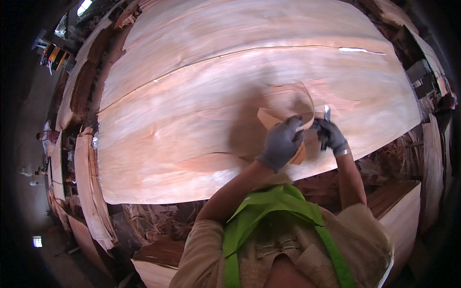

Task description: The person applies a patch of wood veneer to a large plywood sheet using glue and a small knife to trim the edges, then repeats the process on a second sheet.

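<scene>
A broad, pale sheet of wood veneer lies spread out before me. My left hand, in a grey glove, is closed on a curled piece of veneer that bends up over the sheet. Close beside it on the right, my right hand, in a dark glove, grips what looks like a knife, its shiny blade pointing up and away from me. The fingers of this hand are partly blurred. A thin pinkish veneer piece lies flat just beyond both hands.
A long split crosses the sheet's far part, with a white gap at its right end. Veneer stacks stand at the left, another stack at the near right. Torn scraps lie below the near edge. A person is far left.
</scene>
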`<control>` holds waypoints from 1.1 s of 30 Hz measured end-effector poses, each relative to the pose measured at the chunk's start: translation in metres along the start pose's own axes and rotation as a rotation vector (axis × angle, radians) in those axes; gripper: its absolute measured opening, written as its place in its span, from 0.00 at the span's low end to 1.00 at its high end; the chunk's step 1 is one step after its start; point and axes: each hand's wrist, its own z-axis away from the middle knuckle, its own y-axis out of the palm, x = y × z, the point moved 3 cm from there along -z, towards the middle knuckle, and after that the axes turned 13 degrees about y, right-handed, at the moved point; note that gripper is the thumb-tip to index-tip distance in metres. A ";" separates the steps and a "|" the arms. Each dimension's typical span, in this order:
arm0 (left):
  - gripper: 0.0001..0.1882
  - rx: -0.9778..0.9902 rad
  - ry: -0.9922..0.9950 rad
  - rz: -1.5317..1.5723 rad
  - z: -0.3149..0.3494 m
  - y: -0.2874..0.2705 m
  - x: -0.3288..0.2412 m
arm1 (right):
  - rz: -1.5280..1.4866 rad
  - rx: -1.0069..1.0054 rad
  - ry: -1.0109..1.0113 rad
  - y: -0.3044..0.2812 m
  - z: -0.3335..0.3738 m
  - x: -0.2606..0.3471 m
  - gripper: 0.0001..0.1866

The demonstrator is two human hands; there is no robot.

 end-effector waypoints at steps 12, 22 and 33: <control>0.16 0.150 0.042 0.012 0.021 0.026 0.047 | -0.295 -0.509 -0.419 -0.091 0.165 -0.050 0.07; 0.22 0.424 -0.148 -0.944 0.091 -0.025 0.204 | -0.280 -1.758 0.190 -0.310 0.387 -0.262 0.24; 0.21 0.267 -0.081 -0.912 0.077 -0.012 0.213 | 0.148 -2.012 0.579 -0.338 0.388 -0.293 0.24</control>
